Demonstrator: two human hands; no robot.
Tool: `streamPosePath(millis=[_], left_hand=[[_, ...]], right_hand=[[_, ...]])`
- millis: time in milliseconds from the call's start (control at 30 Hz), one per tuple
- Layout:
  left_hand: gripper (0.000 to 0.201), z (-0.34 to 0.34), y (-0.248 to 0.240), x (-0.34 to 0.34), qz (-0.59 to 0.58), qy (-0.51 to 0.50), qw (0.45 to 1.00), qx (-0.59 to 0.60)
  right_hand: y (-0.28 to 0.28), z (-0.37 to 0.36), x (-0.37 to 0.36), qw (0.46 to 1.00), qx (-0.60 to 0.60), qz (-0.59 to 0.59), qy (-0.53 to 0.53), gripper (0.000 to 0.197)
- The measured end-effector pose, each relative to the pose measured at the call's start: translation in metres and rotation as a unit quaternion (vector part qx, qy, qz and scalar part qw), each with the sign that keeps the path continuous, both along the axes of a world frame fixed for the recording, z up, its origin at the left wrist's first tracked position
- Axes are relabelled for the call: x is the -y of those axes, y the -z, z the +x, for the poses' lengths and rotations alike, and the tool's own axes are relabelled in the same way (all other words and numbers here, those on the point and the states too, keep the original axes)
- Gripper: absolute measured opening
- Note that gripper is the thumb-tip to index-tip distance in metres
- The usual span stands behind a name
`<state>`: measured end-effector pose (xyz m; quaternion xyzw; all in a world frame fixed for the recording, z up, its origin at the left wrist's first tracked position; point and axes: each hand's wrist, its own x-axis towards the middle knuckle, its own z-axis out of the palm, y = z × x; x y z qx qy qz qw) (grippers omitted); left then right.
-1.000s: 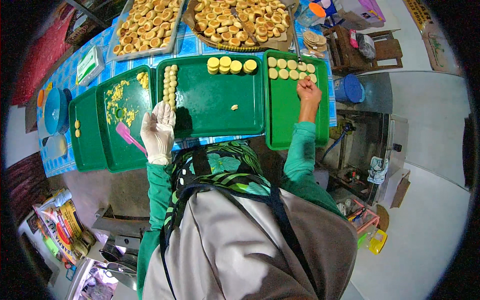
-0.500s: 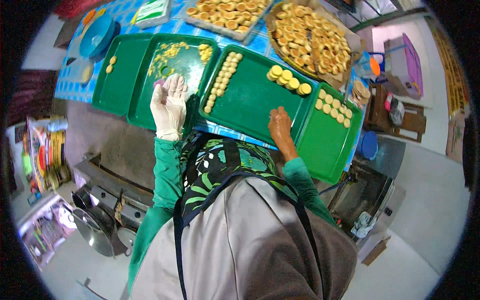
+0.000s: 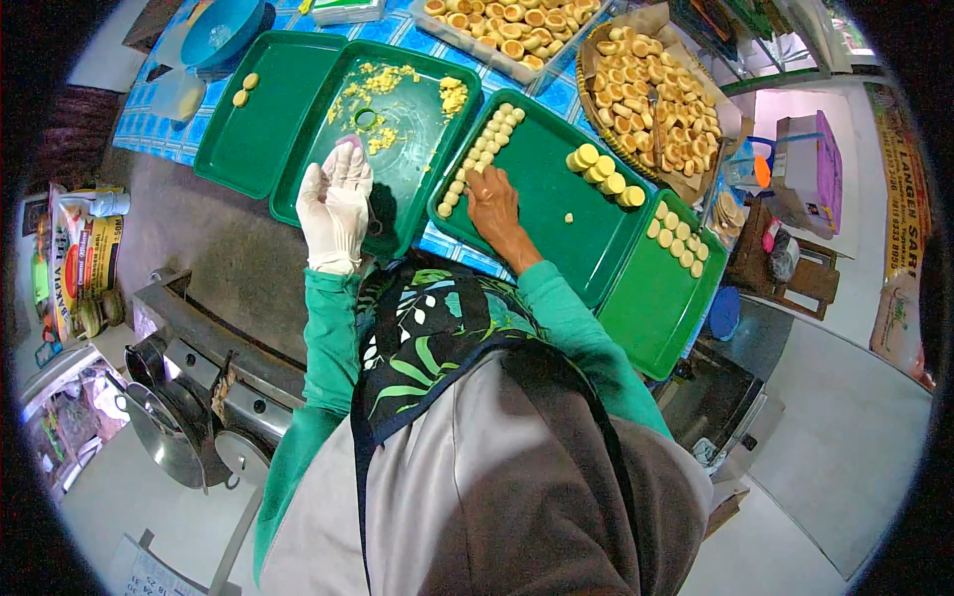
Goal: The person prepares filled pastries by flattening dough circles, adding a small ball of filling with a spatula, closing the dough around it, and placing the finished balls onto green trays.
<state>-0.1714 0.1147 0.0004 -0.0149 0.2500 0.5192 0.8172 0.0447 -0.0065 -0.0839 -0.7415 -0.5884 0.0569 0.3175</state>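
Note:
My left hand (image 3: 336,214), in a white glove, is held palm up over the near edge of a green tray (image 3: 412,214), fingers stretched out and nothing visible in the palm. Yellow crumbly filling (image 3: 378,84) is scattered in that tray, with a green ring (image 3: 366,118) and a small pinkish thing (image 3: 350,141) just past my fingertips. My bare right hand (image 3: 494,211) reaches to a double row of pale dough balls (image 3: 500,126) in the middle tray (image 3: 537,169). Its fingers close at a ball, partly hidden. A small pale dough piece (image 3: 568,218) lies alone nearby.
Yellow rounds (image 3: 601,171) sit in the middle tray's far right. Pale flattened rounds (image 3: 676,238) lie in the right tray (image 3: 646,328), two dough pieces (image 3: 241,97) in the left one. Behind are browned pastries in a basket (image 3: 586,89) and a plastic box (image 3: 477,50), and a blue bowl (image 3: 224,35).
My right hand has moved left across the middle tray to the dough balls, and a small dough piece now lies where it was. My left hand stays palm up. The view has shifted.

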Motion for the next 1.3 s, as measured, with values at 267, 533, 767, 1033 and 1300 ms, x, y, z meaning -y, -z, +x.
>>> streamPosePath(millis=[267, 533, 767, 1033, 1300], left_hand=[[0.045, -0.013, 0.002, -0.011, -0.02, -0.006, 1.0, -0.021], [0.042, 0.002, 0.011, -0.018, -0.024, 0.04, 0.999, -0.014], [0.042, 0.003, 0.012, -0.015, -0.036, 0.042, 0.998, -0.041], [0.043, 0.012, 0.015, -0.01, -0.044, 0.051, 0.997, -0.036], [0.043, 0.015, 0.012, -0.002, -0.037, 0.056, 0.997, -0.047]], right_hand=[[-0.001, 0.031, 0.028, 0.644, -0.742, 0.005, 0.188, 0.005], [0.01, -0.002, 0.018, 0.919, -0.321, 0.039, 0.227, 0.012], [0.018, -0.01, 0.006, 0.998, 0.016, 0.022, 0.049, 0.006], [0.01, -0.009, 0.004, 0.996, 0.089, 0.008, -0.03, 0.012], [-0.003, 0.018, 0.03, 0.797, -0.576, -0.11, 0.147, 0.017]])
